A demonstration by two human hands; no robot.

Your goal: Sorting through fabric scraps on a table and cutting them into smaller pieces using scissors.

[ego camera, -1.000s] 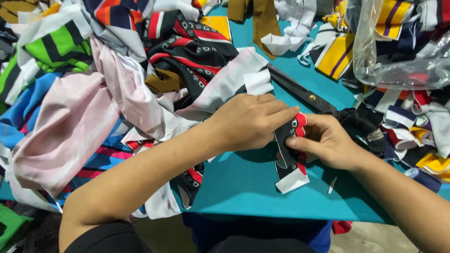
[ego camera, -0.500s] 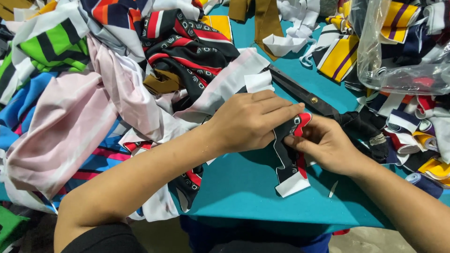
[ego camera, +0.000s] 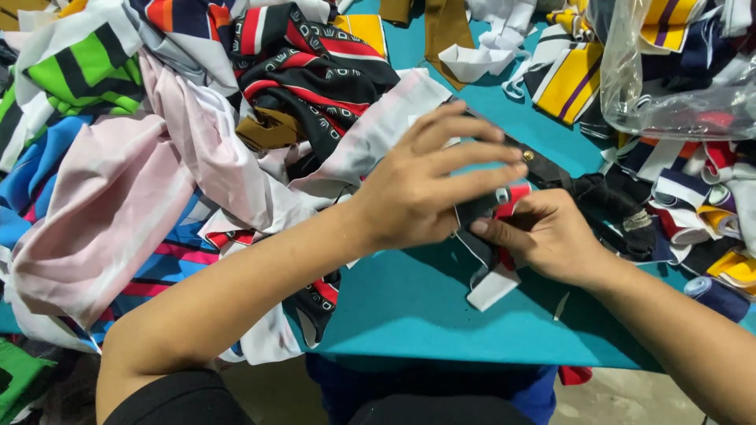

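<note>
Two bare hands meet over the teal cloth-covered tabletop (ego camera: 441, 315), close to its near edge and right of centre. The left hand (ego camera: 425, 193) lies palm down with its fingers stretched almost flat and slightly fanned, fingertips pressing on the upper end of a small knitted collar strip in black, red and white (ego camera: 492, 264). The right hand (ego camera: 551, 236) is curled, thumb and forefinger pinched shut on the same strip at its red band, just under the left fingertips. The strip's white lower end pokes out below both hands, toward the near edge.

Compared with a moment ago, the left hand's fingers have spread and slid further right across the strip, covering more of it, while the right hand has drawn in closer under them. The strip itself has barely shifted on the tabletop. That reads as smoothing or folding the piece flat in place, not yet lifting it away.

Along the left edge spills a heap of loose fabric: a pale pink panel (ego camera: 102, 212), a green-and-black striped piece (ego camera: 79, 71) and a black jersey with red and white bands (ego camera: 315, 71). Near the far right corner sits a clear plastic bag (ego camera: 677, 86) over yellow-and-purple striped trims (ego camera: 567, 75), with more folded collar pieces (ego camera: 685, 212) along the right edge. A long dark strap with a metal rivet (ego camera: 543, 161) runs just beyond the hands.
</note>
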